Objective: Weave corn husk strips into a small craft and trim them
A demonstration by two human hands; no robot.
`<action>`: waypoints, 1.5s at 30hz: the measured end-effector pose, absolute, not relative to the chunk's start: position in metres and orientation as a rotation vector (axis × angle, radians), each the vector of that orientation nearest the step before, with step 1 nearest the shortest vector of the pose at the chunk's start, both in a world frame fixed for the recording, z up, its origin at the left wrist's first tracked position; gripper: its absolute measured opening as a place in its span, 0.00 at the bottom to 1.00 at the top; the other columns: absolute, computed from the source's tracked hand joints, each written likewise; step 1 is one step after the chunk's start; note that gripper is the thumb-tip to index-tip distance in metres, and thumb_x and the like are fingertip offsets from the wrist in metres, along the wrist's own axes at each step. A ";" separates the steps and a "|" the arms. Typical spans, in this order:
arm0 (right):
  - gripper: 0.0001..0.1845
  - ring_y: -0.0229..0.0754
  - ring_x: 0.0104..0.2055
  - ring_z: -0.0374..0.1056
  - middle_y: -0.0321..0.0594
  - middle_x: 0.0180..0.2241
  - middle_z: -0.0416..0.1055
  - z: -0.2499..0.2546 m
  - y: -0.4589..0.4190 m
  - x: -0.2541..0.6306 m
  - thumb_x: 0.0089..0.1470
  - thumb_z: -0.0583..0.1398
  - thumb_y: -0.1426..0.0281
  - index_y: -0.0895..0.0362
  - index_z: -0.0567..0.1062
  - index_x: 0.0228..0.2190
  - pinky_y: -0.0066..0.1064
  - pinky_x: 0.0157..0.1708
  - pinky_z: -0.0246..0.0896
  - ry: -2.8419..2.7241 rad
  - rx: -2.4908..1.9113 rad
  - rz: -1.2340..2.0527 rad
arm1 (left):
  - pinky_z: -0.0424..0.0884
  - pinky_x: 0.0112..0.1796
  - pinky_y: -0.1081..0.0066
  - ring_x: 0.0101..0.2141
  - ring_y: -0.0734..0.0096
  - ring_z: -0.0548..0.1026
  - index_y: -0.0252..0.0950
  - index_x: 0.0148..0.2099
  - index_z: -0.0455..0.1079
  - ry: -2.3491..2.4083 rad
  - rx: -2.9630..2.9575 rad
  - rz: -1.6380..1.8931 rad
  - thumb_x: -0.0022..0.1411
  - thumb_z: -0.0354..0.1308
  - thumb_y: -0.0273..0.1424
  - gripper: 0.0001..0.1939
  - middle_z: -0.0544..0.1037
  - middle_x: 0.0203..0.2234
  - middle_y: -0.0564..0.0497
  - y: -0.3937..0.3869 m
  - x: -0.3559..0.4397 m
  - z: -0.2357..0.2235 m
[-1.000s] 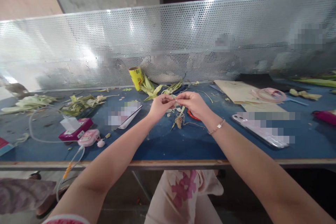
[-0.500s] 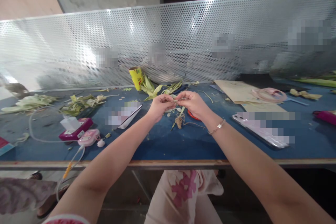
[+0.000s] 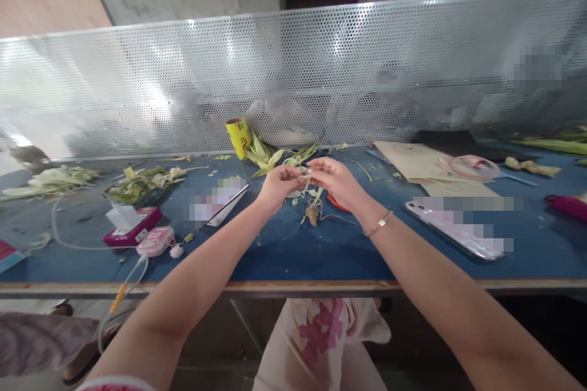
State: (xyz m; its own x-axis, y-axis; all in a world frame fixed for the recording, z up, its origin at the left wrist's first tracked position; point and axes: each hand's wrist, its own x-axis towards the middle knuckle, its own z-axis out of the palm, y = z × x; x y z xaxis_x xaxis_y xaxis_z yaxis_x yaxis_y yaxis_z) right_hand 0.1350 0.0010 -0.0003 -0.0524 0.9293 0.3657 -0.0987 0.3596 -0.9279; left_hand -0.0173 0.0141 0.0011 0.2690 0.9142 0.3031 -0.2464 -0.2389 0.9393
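Observation:
My left hand [image 3: 277, 185] and my right hand [image 3: 337, 179] meet above the middle of the blue table [image 3: 293, 250], fingertips pinched together on a thin pale leaf strip [image 3: 306, 178]. Both hands are closed on it. Just below them a small woven leaf piece [image 3: 312, 214] with a brown knot lies on the table, next to a red ring [image 3: 337, 201]. A bracelet [image 3: 378, 224] circles my right wrist.
Green leaf strips [image 3: 142, 178] lie at the left, more leaves [image 3: 275, 156] by a yellow roll [image 3: 238, 135] at the back. A pink charger set [image 3: 137, 229] sits left, a phone [image 3: 458, 229] right, brown paper [image 3: 426, 165] and a pink coil [image 3: 470, 165] beyond. A perforated metal screen [image 3: 293, 73] backs the table.
My hands have stayed together over the same spot, with the fingers shifting slightly on the strip; the view has tipped down a little.

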 end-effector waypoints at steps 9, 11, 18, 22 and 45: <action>0.08 0.39 0.26 0.69 0.38 0.24 0.73 -0.002 0.002 0.135 0.45 0.63 0.63 0.55 0.74 0.27 0.34 0.31 0.68 -1.574 -0.954 0.784 | 0.71 0.35 0.71 0.25 0.78 0.74 0.32 0.30 0.66 0.666 1.410 1.266 0.39 0.69 0.30 0.17 0.74 0.22 0.55 0.012 -0.015 0.000; 0.08 0.40 0.26 0.70 0.37 0.22 0.73 -0.001 0.001 0.136 0.44 0.63 0.64 0.55 0.74 0.26 0.34 0.30 0.67 -1.575 -0.953 0.733 | 0.70 0.35 0.71 0.24 0.78 0.73 0.31 0.29 0.66 0.675 1.390 1.268 0.38 0.70 0.30 0.17 0.74 0.20 0.55 0.012 -0.016 0.000; 0.04 0.42 0.29 0.71 0.39 0.25 0.76 -0.002 0.003 0.137 0.41 0.63 0.69 0.56 0.77 0.25 0.35 0.34 0.67 -1.570 -0.965 0.653 | 0.71 0.38 0.69 0.26 0.77 0.75 0.30 0.28 0.68 0.700 1.243 1.214 0.39 0.70 0.26 0.14 0.76 0.21 0.53 0.010 -0.015 0.003; 0.06 0.44 0.32 0.73 0.40 0.28 0.77 -0.005 0.005 0.137 0.40 0.64 0.69 0.56 0.78 0.25 0.37 0.37 0.67 -1.553 -0.974 0.636 | 0.72 0.38 0.69 0.24 0.79 0.74 0.29 0.28 0.68 0.718 1.216 1.212 0.42 0.68 0.24 0.11 0.75 0.20 0.53 0.009 -0.014 0.004; 0.13 0.40 0.33 0.70 0.41 0.30 0.74 -0.006 0.007 0.138 0.37 0.66 0.66 0.57 0.72 0.28 0.36 0.38 0.67 -1.518 -0.908 0.768 | 0.72 0.38 0.68 0.26 0.76 0.75 0.30 0.31 0.68 0.709 1.201 1.166 0.45 0.67 0.24 0.11 0.76 0.23 0.50 0.014 -0.015 -0.002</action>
State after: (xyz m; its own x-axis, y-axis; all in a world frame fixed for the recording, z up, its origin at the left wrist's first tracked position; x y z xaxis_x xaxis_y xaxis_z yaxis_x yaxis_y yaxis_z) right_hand 0.1378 0.0067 -0.0058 -0.0513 0.8734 0.4843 0.1271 0.4867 -0.8643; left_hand -0.0151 0.0143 -0.0024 0.2986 0.9426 0.1493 -0.3008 -0.0555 0.9521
